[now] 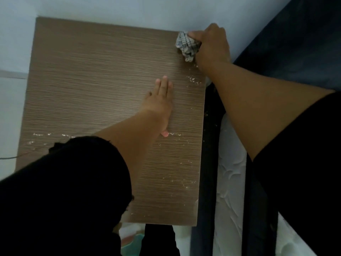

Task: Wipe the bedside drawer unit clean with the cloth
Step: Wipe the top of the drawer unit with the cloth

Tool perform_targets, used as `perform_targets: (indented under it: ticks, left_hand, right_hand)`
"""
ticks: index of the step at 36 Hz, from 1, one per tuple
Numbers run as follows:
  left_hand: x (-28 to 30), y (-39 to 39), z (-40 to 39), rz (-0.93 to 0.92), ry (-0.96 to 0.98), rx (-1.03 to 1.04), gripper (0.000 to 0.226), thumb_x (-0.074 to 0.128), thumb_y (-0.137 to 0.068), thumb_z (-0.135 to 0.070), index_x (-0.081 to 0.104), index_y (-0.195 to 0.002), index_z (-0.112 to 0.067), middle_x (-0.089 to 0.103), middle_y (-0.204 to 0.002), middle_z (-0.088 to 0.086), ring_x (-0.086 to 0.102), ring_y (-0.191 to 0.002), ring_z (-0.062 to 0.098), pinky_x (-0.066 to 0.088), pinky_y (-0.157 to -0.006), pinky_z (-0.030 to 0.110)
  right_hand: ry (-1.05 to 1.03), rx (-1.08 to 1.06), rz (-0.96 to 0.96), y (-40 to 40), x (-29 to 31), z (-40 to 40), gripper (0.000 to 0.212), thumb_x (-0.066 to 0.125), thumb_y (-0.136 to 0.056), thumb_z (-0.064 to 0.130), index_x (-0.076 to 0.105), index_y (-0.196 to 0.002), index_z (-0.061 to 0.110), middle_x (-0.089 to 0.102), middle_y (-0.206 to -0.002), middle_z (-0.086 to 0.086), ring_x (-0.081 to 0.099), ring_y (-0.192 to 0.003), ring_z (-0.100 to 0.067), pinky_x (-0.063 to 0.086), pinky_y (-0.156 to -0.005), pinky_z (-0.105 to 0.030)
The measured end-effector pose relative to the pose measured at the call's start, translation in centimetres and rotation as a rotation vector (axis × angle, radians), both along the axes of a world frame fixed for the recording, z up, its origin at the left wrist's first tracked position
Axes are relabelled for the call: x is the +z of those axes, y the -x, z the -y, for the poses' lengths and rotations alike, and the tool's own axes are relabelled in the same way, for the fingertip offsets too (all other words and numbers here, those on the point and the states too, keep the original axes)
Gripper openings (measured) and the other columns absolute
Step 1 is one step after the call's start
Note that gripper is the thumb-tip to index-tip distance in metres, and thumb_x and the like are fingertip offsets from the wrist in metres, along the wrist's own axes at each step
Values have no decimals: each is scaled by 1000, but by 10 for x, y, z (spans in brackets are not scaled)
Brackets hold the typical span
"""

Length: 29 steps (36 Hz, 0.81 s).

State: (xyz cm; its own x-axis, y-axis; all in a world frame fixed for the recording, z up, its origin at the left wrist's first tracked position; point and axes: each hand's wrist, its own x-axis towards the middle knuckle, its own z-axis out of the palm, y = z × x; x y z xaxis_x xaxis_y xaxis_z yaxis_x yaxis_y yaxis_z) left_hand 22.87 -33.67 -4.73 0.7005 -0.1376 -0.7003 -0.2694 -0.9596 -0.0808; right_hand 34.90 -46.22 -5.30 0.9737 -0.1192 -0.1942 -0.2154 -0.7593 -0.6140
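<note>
Cloth sat bunched at far right corner of drawer unit top, gripped in right hand. Left hand lay flat, fingers straight, holding nothing. Cloth looked soft, light; best kept wadded under fingers. White crumbs remained near right edge.

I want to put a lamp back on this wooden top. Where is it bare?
Bare: the wood-grain drawer unit top left of the flat left hand, up to the wall. Crowded: the far right corner, where the right hand grips the crumpled checked cloth; white crumbs dot the right edge.

Bedroom: mattress beside drawer unit
</note>
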Motion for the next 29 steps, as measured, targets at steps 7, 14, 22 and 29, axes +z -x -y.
perform_targets:
  ticks: [7,14,22,29]
  left_hand:
    - [-1,0,2,11,-11,-14,143,84,-63,-39,-26,-143,3,-30,-153,21,-17,-145,34,9,-122,39]
    - [2,0,2,5,-9,3,141,84,-64,-37,-26,-144,3,-30,-153,20,-18,-145,33,7,-122,39]
    - [7,8,4,31,14,58,138,85,-64,-34,-20,-147,0,-24,-156,16,-14,-147,29,8,-122,40]
    - [12,30,0,77,103,147,115,76,-76,-27,-8,-151,-2,-10,-160,15,-4,-149,27,10,-122,38]
  right_hand:
    - [-10,18,-60,-19,-20,1,38,54,-93,38,48,-117,9,42,-112,-2,40,-93,-8,34,-78,-20]
    - [-115,-8,-32,-1,-22,4,28,54,-93,35,51,-105,10,38,-102,2,45,-91,-10,39,-80,-23]
    - [92,216,-82,69,-20,12,31,53,-93,20,58,-124,19,47,-124,-12,45,-110,-22,39,-96,-32]
    - [158,289,-64,144,-11,11,37,53,-95,26,53,-132,24,47,-125,-10,40,-119,-25,43,-98,-37]
